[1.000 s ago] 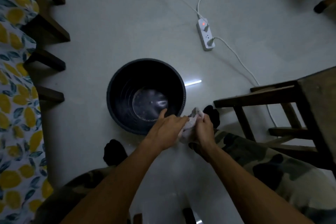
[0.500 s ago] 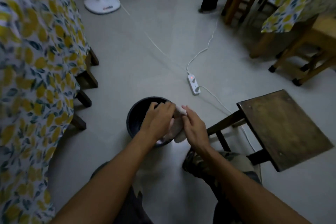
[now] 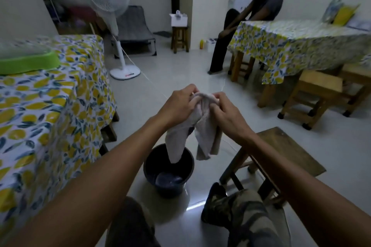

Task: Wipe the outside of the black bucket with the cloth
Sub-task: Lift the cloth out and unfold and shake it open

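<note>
Both the left hand [image 3: 178,104] and right hand [image 3: 224,115] grip a pale, limp cloth [image 3: 200,126] above the round black plastic bucket [image 3: 187,163]; wiping seemingly not begun, the cloth must come down to its outer wall.

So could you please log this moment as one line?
left hand: holds cloth | right hand: holds cloth | bucket: on floor, untouched

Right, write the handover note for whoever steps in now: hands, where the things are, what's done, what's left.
Left hand: gripping the cloth at its top.
Right hand: gripping the same cloth beside it; both held up at chest height, cloth ends hanging down.
Bucket: upright on the floor between the knees, below the hands, beside the wooden stool. One cloth end hangs over its opening.
Done: cloth is in hand.
Left: cloth is not on the bucket's outside wall; the wiping remains.
</note>
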A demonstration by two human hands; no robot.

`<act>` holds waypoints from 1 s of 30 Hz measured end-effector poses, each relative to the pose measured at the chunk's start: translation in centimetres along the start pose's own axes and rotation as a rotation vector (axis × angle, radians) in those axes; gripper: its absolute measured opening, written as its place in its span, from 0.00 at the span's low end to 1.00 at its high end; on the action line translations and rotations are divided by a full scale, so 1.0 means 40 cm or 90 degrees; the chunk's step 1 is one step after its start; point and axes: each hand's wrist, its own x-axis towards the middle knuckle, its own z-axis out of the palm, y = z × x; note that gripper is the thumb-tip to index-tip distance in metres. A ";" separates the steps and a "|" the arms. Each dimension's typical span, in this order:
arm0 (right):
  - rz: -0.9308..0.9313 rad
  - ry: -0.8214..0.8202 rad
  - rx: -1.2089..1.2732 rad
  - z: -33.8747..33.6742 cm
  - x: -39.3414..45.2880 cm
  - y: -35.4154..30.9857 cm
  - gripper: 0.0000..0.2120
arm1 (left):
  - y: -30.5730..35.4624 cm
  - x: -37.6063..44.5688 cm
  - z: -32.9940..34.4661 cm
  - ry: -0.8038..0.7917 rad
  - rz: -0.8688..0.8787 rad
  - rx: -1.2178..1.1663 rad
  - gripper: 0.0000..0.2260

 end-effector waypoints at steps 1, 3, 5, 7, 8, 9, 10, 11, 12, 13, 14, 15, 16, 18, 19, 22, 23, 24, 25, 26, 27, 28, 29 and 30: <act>-0.022 0.003 0.025 -0.018 -0.008 -0.018 0.11 | 0.041 0.007 -0.011 0.017 0.006 -0.018 0.07; -0.068 0.014 0.078 -0.054 -0.023 -0.041 0.20 | 0.112 0.022 -0.028 0.041 0.015 -0.045 0.08; -0.106 0.020 0.095 -0.088 -0.047 -0.057 0.33 | 0.167 0.034 -0.041 0.062 0.025 -0.045 0.09; -0.161 0.059 0.018 -0.112 -0.078 -0.061 0.45 | 0.210 0.044 -0.049 0.087 0.033 -0.038 0.10; -0.196 0.084 -0.039 -0.119 -0.094 -0.060 0.51 | 0.229 0.050 -0.053 0.099 0.034 -0.037 0.10; -0.232 0.100 -0.097 -0.123 -0.109 -0.057 0.54 | 0.244 0.056 -0.054 0.109 0.032 -0.036 0.10; -0.264 0.106 -0.149 -0.123 -0.120 -0.052 0.57 | 0.258 0.061 -0.055 0.118 0.029 -0.037 0.10; -0.282 0.097 -0.186 -0.120 -0.128 -0.046 0.56 | 0.269 0.065 -0.056 0.127 0.025 -0.043 0.10; -0.273 0.082 -0.204 -0.117 -0.134 -0.039 0.53 | 0.281 0.068 -0.056 0.134 0.024 -0.050 0.10; -0.243 0.071 -0.205 -0.116 -0.138 -0.035 0.48 | 0.292 0.069 -0.056 0.139 0.026 -0.053 0.10; -0.213 0.072 -0.206 -0.117 -0.142 -0.033 0.41 | 0.303 0.069 -0.055 0.142 0.030 -0.051 0.10; -0.202 0.084 -0.215 -0.120 -0.141 -0.027 0.34 | 0.311 0.067 -0.053 0.141 0.036 -0.044 0.09; -0.208 0.108 -0.220 -0.126 -0.140 -0.023 0.26 | 0.317 0.065 -0.050 0.135 0.041 -0.033 0.08; -0.221 0.148 -0.201 -0.153 -0.136 -0.028 0.13 | 0.312 0.063 -0.045 0.123 0.049 0.005 0.07; -0.216 0.153 -0.187 -0.171 -0.134 -0.036 0.10 | 0.305 0.063 -0.046 0.118 0.051 0.039 0.07; -0.173 0.183 -0.141 -0.234 -0.121 -0.055 0.06 | 0.265 0.059 -0.056 0.097 0.089 0.165 0.09; -0.164 0.210 -0.118 -0.257 -0.117 -0.062 0.06 | 0.252 0.054 -0.061 0.085 0.124 0.192 0.11; -0.158 0.238 -0.092 -0.278 -0.111 -0.071 0.07 | 0.242 0.048 -0.065 0.065 0.167 0.211 0.13; -0.151 0.257 -0.071 -0.297 -0.106 -0.080 0.08 | 0.234 0.041 -0.067 0.042 0.215 0.241 0.16; -0.144 0.267 -0.061 -0.314 -0.100 -0.089 0.09 | 0.229 0.036 -0.067 0.021 0.261 0.288 0.20; -0.138 0.272 -0.061 -0.327 -0.095 -0.098 0.09 | 0.228 0.032 -0.065 0.007 0.294 0.349 0.25; -0.134 0.272 -0.068 -0.337 -0.088 -0.104 0.09 | 0.228 0.030 -0.061 0.007 0.311 0.407 0.31; -0.133 0.268 -0.075 -0.347 -0.085 -0.112 0.09 | 0.228 0.028 -0.056 0.022 0.316 0.442 0.36; -0.132 0.264 -0.085 -0.357 -0.083 -0.118 0.09 | 0.226 0.028 -0.050 0.045 0.316 0.448 0.37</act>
